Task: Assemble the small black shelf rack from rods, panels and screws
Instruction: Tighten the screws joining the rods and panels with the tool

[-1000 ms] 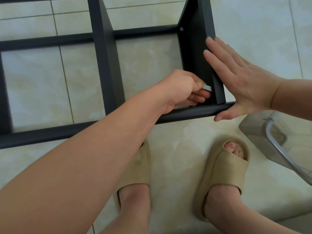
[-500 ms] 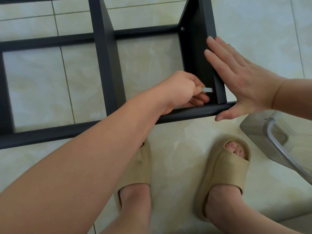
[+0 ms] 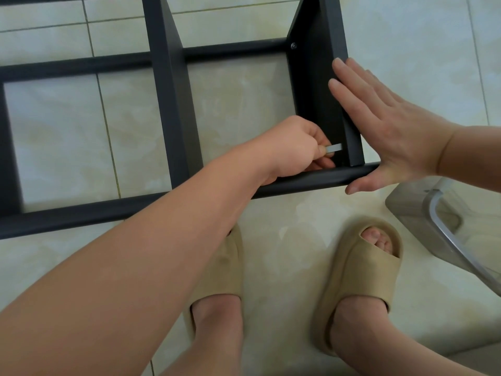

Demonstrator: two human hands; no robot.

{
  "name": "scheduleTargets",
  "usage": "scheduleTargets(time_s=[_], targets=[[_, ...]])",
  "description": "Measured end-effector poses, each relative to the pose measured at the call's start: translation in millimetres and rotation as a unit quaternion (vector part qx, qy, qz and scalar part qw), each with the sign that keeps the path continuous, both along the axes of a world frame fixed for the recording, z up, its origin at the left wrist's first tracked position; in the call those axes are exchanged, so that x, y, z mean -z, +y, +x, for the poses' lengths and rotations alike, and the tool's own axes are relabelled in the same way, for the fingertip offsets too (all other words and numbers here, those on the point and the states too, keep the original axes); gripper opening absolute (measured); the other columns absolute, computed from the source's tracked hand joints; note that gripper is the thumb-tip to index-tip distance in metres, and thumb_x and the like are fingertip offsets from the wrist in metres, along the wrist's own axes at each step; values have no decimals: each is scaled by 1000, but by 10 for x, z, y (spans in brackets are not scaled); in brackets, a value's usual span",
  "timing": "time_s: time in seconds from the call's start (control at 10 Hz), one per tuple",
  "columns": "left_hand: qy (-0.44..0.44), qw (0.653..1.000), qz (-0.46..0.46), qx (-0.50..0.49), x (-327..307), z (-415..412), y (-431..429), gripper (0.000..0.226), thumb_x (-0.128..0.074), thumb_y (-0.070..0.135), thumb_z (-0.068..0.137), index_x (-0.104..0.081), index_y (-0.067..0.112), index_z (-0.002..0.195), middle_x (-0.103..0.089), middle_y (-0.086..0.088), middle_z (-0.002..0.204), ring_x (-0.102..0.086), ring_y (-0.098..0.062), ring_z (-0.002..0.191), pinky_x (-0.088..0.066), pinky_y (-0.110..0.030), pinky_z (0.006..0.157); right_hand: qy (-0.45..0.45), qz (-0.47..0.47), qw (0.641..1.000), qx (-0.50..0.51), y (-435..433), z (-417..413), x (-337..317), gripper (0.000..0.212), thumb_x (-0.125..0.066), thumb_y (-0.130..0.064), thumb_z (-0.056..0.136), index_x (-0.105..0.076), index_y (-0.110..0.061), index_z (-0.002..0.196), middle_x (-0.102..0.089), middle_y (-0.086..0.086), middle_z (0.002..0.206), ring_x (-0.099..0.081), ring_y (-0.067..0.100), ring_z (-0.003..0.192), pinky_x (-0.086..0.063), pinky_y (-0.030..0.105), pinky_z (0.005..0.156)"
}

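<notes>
Floor: pale glossy tiles (image 3: 54, 137) with thin joints, under everything.
Place of the rack: small black shelf rack (image 3: 165, 104) lying on its side on the floor, just in front of two feet in beige slippers (image 3: 360, 270).
Done so far: far rod (image 3: 233, 51) and near rod (image 3: 311, 180) already joined with a middle panel (image 3: 176, 147) and an end panel (image 3: 311, 99); one screw (image 3: 293, 45) seated at the far corner of the end panel.
Step in hand: probably tightening at the near corner; the screw there hidden, so not sure.
Left hand (image 3: 292, 150): fingers curled, pinching a short grey key (image 3: 334, 148) pointed at the end panel, just above the near rod.
Right hand (image 3: 387, 131): flat and fully spread, straight fingers pressed on the outer face of the end panel, thumb at the tip of the near rod, gripping nothing.
Left to do: seemingly little at this end; other end cut by the frame edge, cannot tell.
Look of the rack: matt black, flat panels, round rods, square and firm.
Beside: clear plastic container (image 3: 406, 210) with metal handle, at the right.
</notes>
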State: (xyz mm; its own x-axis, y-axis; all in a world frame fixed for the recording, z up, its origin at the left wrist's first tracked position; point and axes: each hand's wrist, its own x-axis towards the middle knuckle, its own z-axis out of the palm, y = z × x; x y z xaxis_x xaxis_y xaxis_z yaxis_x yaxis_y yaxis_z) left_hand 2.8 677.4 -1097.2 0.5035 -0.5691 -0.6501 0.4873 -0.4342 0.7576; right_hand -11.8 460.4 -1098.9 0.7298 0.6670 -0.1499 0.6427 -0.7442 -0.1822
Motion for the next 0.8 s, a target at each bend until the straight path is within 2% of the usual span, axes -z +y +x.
scheduleTargets(time_s=[0.4,0.5,0.6,0.7,0.8], targets=[[-56,997,23,47,11,-5,5,21,-56,8,99,-64,19,82,-72,3,78,-63,-10,71,-50,-28,75,4,-2,1000,1,22,-5,-13,136,-37,-95,75,-6,9,157,2,30,165,3,43,155,-11,59,125],[-88,993,37,68,2,0,-4,17,-60,9,96,-67,19,83,-73,-2,86,-62,-12,76,-51,-31,76,5,-6,1000,1,27,-1,-25,136,-38,-95,75,-6,9,157,2,30,165,3,43,154,-11,59,125],[-113,988,48,96,-14,-1,-10,10,-62,12,93,-69,13,87,-69,-7,82,-58,-17,74,-50,-33,75,7,-13,1000,2,33,-7,-34,136,-37,-95,75,-6,9,157,2,30,165,3,43,155,-11,58,125],[-124,984,52,115,-18,-9,-18,10,-61,12,94,-67,7,89,-56,-2,71,-49,-15,67,-44,-30,68,11,-15,1000,2,38,-12,-44,136,-38,-95,75,-6,8,157,2,29,165,4,43,155,-10,57,125],[-140,980,67,124,-11,2,-25,14,-60,13,94,-67,4,86,-54,-1,67,-46,-16,64,-40,-28,64,21,-16,1000,1,56,-2,-61,136,-39,-94,75,-6,9,157,2,29,165,4,43,155,-10,59,125]])
